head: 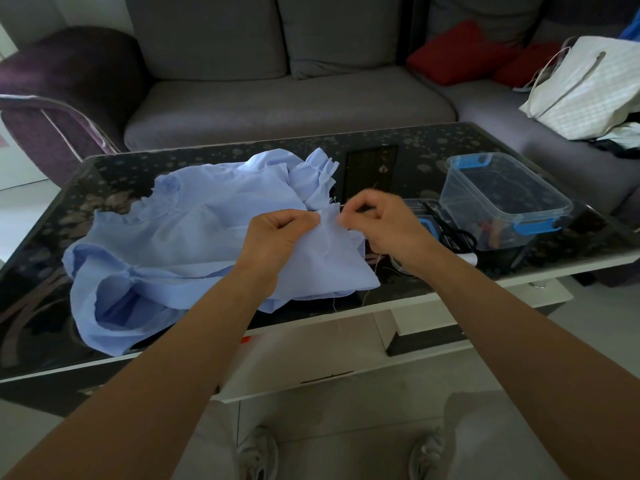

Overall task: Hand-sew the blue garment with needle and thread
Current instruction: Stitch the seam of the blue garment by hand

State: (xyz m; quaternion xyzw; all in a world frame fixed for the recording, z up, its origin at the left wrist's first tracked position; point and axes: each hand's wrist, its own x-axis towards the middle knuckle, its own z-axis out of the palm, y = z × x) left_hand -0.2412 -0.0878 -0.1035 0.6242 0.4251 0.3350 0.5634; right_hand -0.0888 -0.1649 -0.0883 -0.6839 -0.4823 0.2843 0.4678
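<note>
– Blue garment (166, 237) where?
– Spread mid-frame across dark desk (41, 306), one edge raised for stitching.
– Hands?
– Close together: left hand (280, 233) pinching cloth taut, right hand (381, 223) pinching apparent needle (343, 204) at edge.

**Matt cloth, glossy top**

The thin light-blue cloth garment (173, 237) looks matt, soft and faintly sheer, creased all over. The black speckled glass-topped counter (52, 271) is glossy and reflective. The clear rectangular plastic box (502, 192) with blue clips (474, 161) is smooth and shiny. The grey sofa (277, 105) has matt woven upholstery.
</note>
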